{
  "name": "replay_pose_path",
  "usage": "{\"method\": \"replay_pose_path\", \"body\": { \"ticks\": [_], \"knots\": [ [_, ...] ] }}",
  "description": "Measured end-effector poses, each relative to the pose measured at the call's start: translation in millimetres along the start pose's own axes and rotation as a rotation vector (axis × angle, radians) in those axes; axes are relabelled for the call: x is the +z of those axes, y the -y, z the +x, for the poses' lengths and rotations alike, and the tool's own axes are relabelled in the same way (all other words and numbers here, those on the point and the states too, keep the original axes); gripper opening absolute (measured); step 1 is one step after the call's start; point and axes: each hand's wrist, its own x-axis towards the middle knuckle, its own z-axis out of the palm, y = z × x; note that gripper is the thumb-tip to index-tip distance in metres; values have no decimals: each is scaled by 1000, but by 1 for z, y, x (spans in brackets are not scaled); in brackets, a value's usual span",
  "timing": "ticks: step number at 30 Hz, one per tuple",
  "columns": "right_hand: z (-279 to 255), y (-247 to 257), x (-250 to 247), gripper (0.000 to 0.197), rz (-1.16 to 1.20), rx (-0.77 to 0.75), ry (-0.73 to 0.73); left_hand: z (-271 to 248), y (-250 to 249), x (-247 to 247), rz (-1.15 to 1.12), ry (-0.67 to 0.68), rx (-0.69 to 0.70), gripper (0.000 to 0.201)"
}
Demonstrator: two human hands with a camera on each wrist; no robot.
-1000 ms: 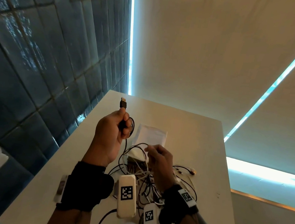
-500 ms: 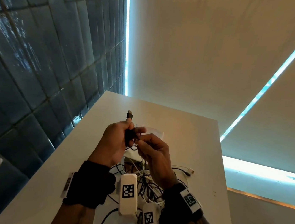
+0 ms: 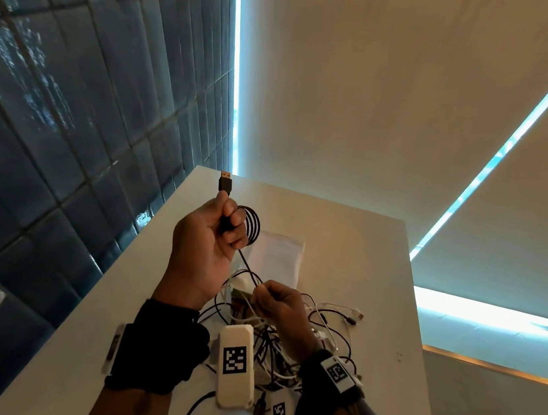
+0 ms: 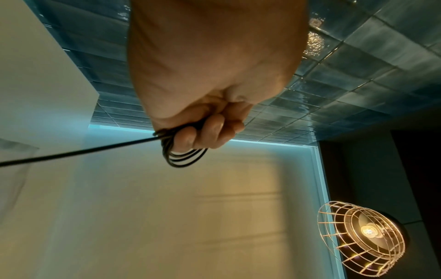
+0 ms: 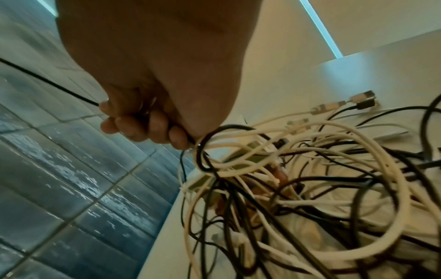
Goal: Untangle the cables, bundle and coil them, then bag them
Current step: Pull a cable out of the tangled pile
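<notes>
My left hand (image 3: pixel 214 234) is raised above the table and grips a black USB cable (image 3: pixel 252 228) wound in several small loops, its plug (image 3: pixel 225 181) sticking up past the thumb. In the left wrist view the loops (image 4: pixel 183 156) hang round my curled fingers and a straight run leaves to the left. Lower down, my right hand (image 3: pixel 274 302) pinches the same black cable (image 5: pixel 47 83) taut, just above a tangled pile of black and white cables (image 3: pixel 287 340) on the white table (image 3: pixel 363 253). A clear plastic bag (image 3: pixel 277 256) lies flat behind the pile.
A dark blue tiled wall (image 3: pixel 70 113) runs along the table's left edge. Loose plugs (image 3: pixel 354 315) lie at the pile's right side. The table's far edge meets a pale wall with light strips. A wire-cage lamp (image 4: pixel 362 239) shows in the left wrist view.
The hands, which met half a second ago, have parted: my left hand rose with more loops on it, and my right hand dropped back down along the cable toward the pile.
</notes>
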Motion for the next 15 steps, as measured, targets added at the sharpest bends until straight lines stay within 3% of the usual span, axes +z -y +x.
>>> {"method": "replay_pose_path", "body": {
  "ticks": [12,15],
  "knots": [
    [3,-38,-2,35,-119,92,-51,-6,-14,-1,-2,28,95,37],
    [1,-39,-4,29,-134,118,-63,-6,-15,-1,-5,28,97,36]
  ]
}}
